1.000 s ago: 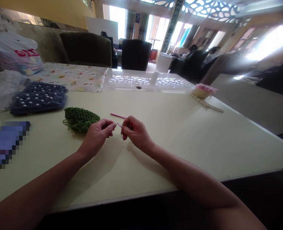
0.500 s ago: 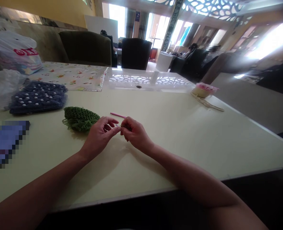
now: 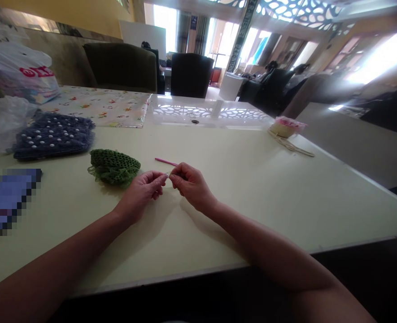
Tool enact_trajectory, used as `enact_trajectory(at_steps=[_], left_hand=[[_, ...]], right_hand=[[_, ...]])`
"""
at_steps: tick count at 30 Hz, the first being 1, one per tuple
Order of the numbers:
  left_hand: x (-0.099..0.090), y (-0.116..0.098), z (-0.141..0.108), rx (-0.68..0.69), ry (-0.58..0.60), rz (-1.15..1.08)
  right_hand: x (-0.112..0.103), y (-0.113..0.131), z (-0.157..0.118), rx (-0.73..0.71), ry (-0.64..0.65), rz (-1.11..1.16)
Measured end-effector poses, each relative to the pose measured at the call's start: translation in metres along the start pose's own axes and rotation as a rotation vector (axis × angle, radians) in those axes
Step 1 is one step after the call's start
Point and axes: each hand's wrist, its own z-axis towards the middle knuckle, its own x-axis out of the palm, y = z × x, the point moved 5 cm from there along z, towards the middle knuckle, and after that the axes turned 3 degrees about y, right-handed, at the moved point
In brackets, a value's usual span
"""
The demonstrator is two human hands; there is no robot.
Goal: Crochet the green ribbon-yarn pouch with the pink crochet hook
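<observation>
My left hand (image 3: 146, 190) is closed in a pinch, thumb against forefinger, over the table. Its fingertips meet those of my right hand (image 3: 191, 185), also pinched. A fine greenish thread (image 3: 167, 187) loops faintly between the two hands; whatever small thing sits at the fingertips is too tiny to make out. Just beyond my right hand is a slim pink stick (image 3: 163, 161), its right end hidden behind the knuckles. Left of my left hand lies a dark green crocheted mesh piece (image 3: 114, 166) with a frilly net edge.
On the left are a navy net bundle with white pearls (image 3: 55, 137), a blurred phone-like slab (image 3: 8, 199) and plastic bags (image 3: 33, 80). A small pink-topped pot (image 3: 285, 127) with a pale cord (image 3: 294, 146) stands at the right edge. Chairs (image 3: 191, 75) and people are beyond.
My left forefinger has come down onto the thumb, and the other left fingers have curled under. A thread loop now shows between the hands. My right hand has barely shifted.
</observation>
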Motion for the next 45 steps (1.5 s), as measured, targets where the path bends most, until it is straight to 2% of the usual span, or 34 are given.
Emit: enact_trajectory(at_steps=[4,10,14,18,24,33,39,45], left_hand=[[0.008,0.005,-0.001,-0.035,0.054,-0.166],[0.004,0.003,0.003,-0.019,0.045,-0.191],[0.0,-0.001,0.003,-0.018,0.029,-0.189],[0.001,-0.004,0.002,-0.047,0.079,-0.159],[0.003,-0.002,0.002,-0.034,0.109,-0.259],[0.004,-0.007,0.004,-0.007,0.078,-0.375],[0.005,-0.005,0.003,-0.003,0.092,-0.336],[0.005,-0.003,0.003,-0.002,0.106,-0.328]], right_hand=[[0.002,-0.003,0.0,0.013,-0.01,0.073],[0.008,-0.004,-0.003,0.074,0.044,0.219],[0.0,-0.001,-0.003,0.049,-0.017,0.107],[-0.009,0.003,-0.001,0.012,-0.068,-0.069],[-0.004,0.003,0.0,0.052,0.007,-0.089],[0.002,-0.001,-0.006,0.302,0.115,0.135],[0.006,-0.002,-0.007,0.327,0.19,0.253],[0.007,0.001,-0.008,0.346,0.2,0.28]])
